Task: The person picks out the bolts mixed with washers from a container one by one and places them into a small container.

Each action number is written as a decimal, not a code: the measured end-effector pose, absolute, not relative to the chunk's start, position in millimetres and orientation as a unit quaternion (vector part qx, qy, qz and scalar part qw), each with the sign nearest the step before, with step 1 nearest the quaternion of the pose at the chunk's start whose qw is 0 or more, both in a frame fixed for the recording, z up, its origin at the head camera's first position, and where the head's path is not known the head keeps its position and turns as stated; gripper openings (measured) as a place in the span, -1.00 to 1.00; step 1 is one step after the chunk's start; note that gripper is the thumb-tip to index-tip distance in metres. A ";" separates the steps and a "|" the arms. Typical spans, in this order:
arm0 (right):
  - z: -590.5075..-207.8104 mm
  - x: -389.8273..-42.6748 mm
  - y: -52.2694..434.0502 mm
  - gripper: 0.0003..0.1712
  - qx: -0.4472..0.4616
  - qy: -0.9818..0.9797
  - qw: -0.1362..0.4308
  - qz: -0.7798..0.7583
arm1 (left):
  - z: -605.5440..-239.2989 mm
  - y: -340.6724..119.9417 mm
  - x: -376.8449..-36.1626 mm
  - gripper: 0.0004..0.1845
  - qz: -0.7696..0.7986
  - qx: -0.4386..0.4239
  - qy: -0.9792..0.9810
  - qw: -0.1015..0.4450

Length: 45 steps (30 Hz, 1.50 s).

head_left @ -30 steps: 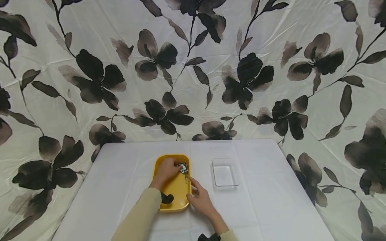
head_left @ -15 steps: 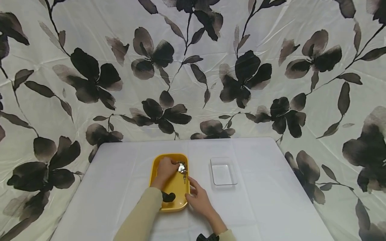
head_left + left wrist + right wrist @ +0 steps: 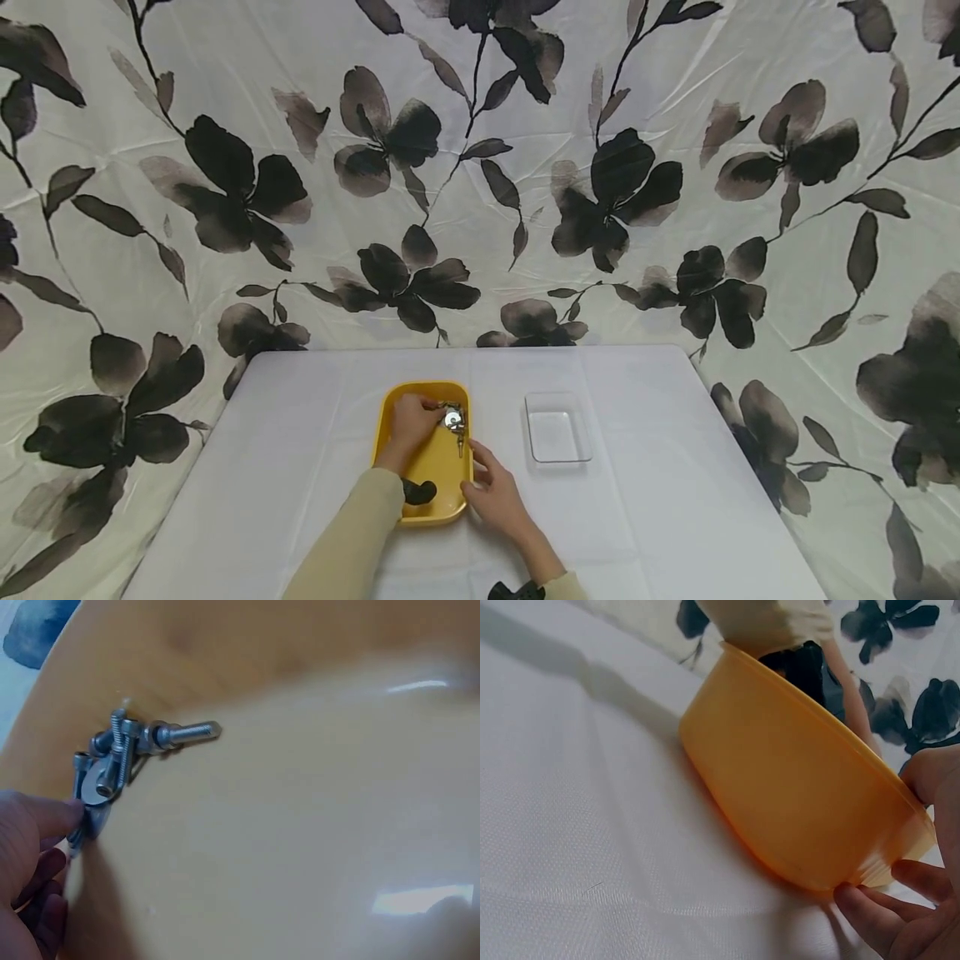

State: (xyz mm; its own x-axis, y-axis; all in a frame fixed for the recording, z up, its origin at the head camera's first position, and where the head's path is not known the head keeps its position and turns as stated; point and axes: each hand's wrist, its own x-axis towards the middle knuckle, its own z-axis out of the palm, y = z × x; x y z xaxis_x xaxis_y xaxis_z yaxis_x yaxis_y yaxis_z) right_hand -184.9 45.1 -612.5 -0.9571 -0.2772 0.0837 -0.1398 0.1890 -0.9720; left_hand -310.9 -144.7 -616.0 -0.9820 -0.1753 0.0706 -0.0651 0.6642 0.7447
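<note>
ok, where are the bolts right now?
In the head view the bolts lie clustered in the yellow tray's far right corner, at the left hand's fingertips; the clear tray sits further right.

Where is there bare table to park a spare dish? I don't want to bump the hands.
Bare cloth lies left of the yellow tray, between the tray and the clear dish, and right of that dish. It is crowded at the tray: the left hand is on the bolts, the right hand holds its rim.
</note>
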 end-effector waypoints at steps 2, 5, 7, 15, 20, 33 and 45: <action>-612.7 -184.8 44.9 -0.26 -0.132 0.773 0.059 -0.618 | -616.1 -144.7 -311.3 -0.80 -0.405 0.072 -0.909 0.067; -613.4 -185.3 44.7 -0.26 -0.133 0.777 0.056 -0.613 | -615.6 -144.3 -312.0 -0.80 -0.405 0.076 -0.909 0.067; -613.8 -185.9 44.7 -0.26 -0.136 0.776 0.051 -0.614 | -614.7 -143.9 -312.6 -0.79 -0.402 0.080 -0.910 0.067; -613.9 -184.9 44.0 -0.26 -0.131 0.781 0.053 -0.608 | -604.5 -142.6 -310.2 -0.77 -0.410 0.087 -0.906 0.058; -613.5 -184.8 43.6 -0.26 -0.131 0.786 0.053 -0.603 | -598.1 -141.1 -307.0 -0.80 -0.422 0.089 -0.901 0.034; -596.5 -178.4 42.0 -0.28 -0.122 0.783 0.061 -0.607 | -585.5 -146.6 -291.2 -0.81 -0.442 0.051 -0.895 0.031; -606.4 -185.8 44.8 -0.26 -0.138 0.811 0.061 -0.566 | -571.7 -137.8 -278.6 -0.82 -0.489 0.012 -0.871 0.052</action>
